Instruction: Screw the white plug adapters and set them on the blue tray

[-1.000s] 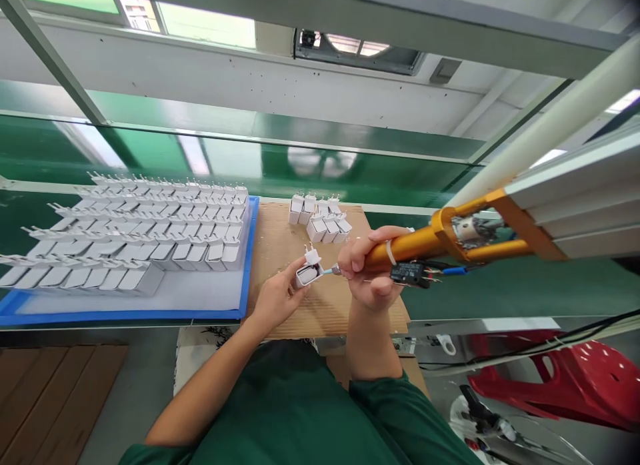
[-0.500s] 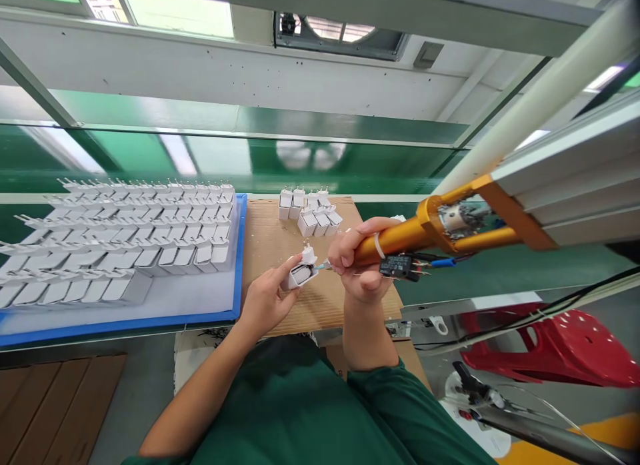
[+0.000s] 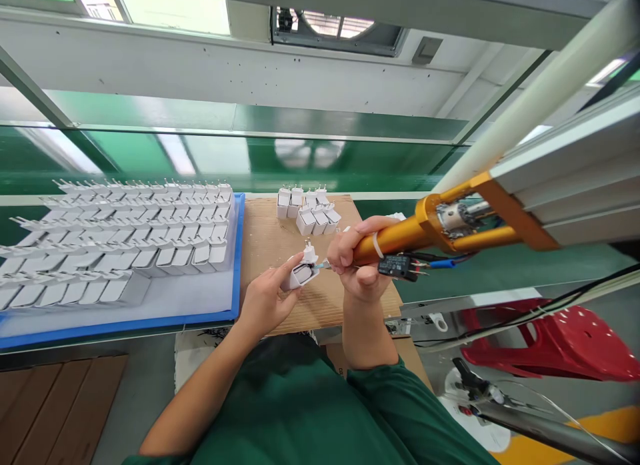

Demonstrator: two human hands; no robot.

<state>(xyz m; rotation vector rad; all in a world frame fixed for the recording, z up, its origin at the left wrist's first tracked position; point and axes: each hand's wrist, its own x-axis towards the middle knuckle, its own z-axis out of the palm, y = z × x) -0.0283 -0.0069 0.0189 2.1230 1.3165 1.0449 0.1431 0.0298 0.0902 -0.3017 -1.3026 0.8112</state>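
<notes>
My left hand is closed on a white plug adapter, whose casing is open at the top, with its pronged cap tilted up at the far side. My right hand wraps round the front of an orange tool, mounted on a grey arm. The tool's thin tip points left and reaches the edge of the adapter; whether it touches the inside I cannot tell. A black switch sits under the tool, beside my fingers.
White adapters stand in a small group on the cardboard. To the left, a blue-rimmed tray holds rows of similar adapters. A red stool and cables are at the right.
Almost nothing has moved: both hands keep their grips, and the tool tip stays at the adapter. The view has shifted very slightly.
</notes>
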